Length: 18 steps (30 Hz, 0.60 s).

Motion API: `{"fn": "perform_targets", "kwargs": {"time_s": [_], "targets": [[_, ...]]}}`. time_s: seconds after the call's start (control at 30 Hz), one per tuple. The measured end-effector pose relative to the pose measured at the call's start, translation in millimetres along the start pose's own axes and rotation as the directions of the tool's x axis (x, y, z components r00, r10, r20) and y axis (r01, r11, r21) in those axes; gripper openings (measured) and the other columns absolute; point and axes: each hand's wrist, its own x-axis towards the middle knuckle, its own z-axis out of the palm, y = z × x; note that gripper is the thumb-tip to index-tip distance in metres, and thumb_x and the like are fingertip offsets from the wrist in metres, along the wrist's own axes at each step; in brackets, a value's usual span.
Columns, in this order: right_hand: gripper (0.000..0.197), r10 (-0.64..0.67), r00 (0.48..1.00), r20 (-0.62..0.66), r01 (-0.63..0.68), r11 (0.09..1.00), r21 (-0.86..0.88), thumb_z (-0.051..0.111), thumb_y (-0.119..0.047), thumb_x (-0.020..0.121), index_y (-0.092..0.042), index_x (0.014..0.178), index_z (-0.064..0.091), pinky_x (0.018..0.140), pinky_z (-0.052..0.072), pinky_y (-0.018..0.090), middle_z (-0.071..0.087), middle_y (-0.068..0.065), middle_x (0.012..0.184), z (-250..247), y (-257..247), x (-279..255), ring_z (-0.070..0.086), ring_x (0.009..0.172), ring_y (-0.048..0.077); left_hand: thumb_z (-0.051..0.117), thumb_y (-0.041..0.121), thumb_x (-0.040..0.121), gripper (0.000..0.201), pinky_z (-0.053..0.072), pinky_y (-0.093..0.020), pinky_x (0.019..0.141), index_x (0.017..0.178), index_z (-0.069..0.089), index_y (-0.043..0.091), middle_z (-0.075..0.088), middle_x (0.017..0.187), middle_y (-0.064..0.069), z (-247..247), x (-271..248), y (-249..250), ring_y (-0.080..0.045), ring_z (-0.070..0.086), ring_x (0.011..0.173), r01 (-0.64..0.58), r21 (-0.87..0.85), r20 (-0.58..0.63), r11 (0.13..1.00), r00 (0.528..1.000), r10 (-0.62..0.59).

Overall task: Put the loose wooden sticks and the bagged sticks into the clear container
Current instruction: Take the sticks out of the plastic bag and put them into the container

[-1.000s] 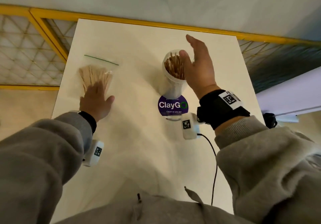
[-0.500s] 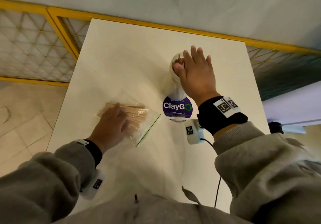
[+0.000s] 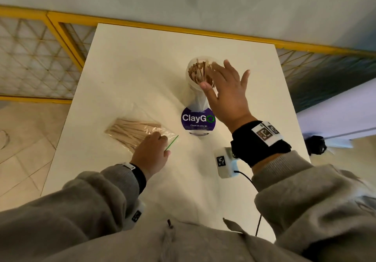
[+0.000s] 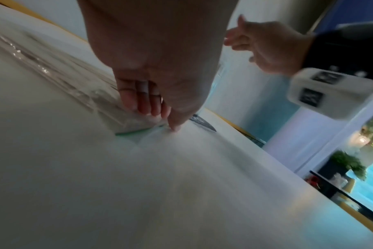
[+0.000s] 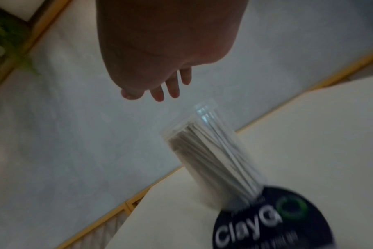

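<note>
A tall clear container [image 3: 200, 72] stands upright at the table's middle, packed with loose wooden sticks [image 3: 198, 71]; the right wrist view shows the same container [image 5: 213, 151]. My right hand [image 3: 225, 91] hovers at the right of its mouth with fingers spread and straight, holding nothing, the thumb near the rim. A clear zip bag of wooden sticks [image 3: 134, 131] lies flat to the left, its green zip strip [image 3: 172, 142] towards the container. My left hand [image 3: 151, 152] grips the bag's zip end. In the left wrist view its curled fingers [image 4: 143, 101] lie on the plastic.
A round purple ClayGo sticker [image 3: 198, 119] lies on the white table [image 3: 126, 62] at the container's near side. A yellow-framed lattice railing [image 3: 40, 58] runs along the left and far edges. A black cable [image 3: 258, 200] trails from my right wrist camera.
My left hand has dragged the bag from the far left nearer to the container and turned its zip end towards it. My right hand tapped the container's mouth, then lifted with fingers spread.
</note>
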Motion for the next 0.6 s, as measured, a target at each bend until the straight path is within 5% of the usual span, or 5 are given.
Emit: {"fn": "perform_targets", "kwargs": {"time_s": [0.17, 0.27, 0.37, 0.5, 0.6], "targets": [[0.032, 0.132, 0.984, 0.120, -0.167, 0.922, 0.350, 0.050, -0.039, 0.094, -0.019, 0.115, 0.064, 0.098, 0.041, 0.039, 0.064, 0.002, 0.113, 15.7, 9.7, -74.4, 0.055, 0.109, 0.022, 0.060, 0.019, 0.084, 0.017, 0.038, -0.031, 0.068, 0.070, 0.053, 0.014, 0.062, 0.083, -0.009, -1.5, -4.2, 6.9, -0.028, 0.057, 0.083, 0.143, -0.194, 0.112, 0.970, 0.986, -0.123], [0.026, 0.269, 0.786, 0.557, -0.537, 0.743, 0.398, 0.056, -0.042, 0.092, -0.018, 0.097, 0.066, 0.081, 0.049, 0.031, 0.071, 0.001, 0.098, 26.6, 4.8, -100.4, 0.067, 0.088, 0.021, 0.056, 0.021, 0.087, 0.015, 0.035, -0.028, 0.062, 0.077, 0.055, 0.011, 0.062, 0.080, -0.007, -8.3, -4.0, 24.3, -0.026, 0.057, 0.078, 0.180, -0.278, 0.160, 0.944, 0.977, -0.139], [0.043, 0.195, 0.610, 0.768, -0.694, 0.600, 0.399, 0.057, -0.047, 0.091, -0.005, 0.093, 0.065, 0.072, 0.050, 0.030, 0.074, 0.010, 0.095, 31.9, -1.7, -108.2, 0.072, 0.081, 0.024, 0.055, 0.018, 0.091, 0.009, 0.046, -0.024, 0.057, 0.090, 0.058, 0.009, 0.063, 0.076, -0.006, -21.2, 1.5, 51.1, -0.017, 0.058, 0.064, 0.289, -0.596, 0.252, 0.749, 0.953, -0.167], [0.018, 0.191, 0.635, 0.748, -0.717, 0.505, 0.480, 0.060, -0.024, 0.091, -0.008, 0.083, 0.058, 0.069, 0.052, 0.034, 0.069, 0.007, 0.074, 17.8, -2.7, -99.1, 0.071, 0.066, 0.021, 0.057, -0.002, 0.089, 0.014, 0.053, -0.017, 0.057, 0.099, 0.052, 0.007, 0.056, 0.079, -0.008, -41.4, 4.3, 79.8, -0.015, 0.058, 0.066, 0.320, -0.843, 0.299, 0.433, 0.947, -0.118], [0.028, 0.144, 0.615, 0.776, -0.709, 0.531, 0.463, 0.059, -0.033, 0.092, -0.005, 0.093, 0.063, 0.065, 0.053, 0.031, 0.069, 0.005, 0.075, 4.7, -3.2, -94.4, 0.070, 0.063, 0.018, 0.056, -0.006, 0.088, 0.021, 0.054, -0.017, 0.056, 0.102, 0.049, 0.008, 0.056, 0.078, -0.005, -49.4, 3.1, 91.2, -0.009, 0.061, 0.060, 0.314, -0.875, 0.294, 0.368, 0.949, -0.112]]}}
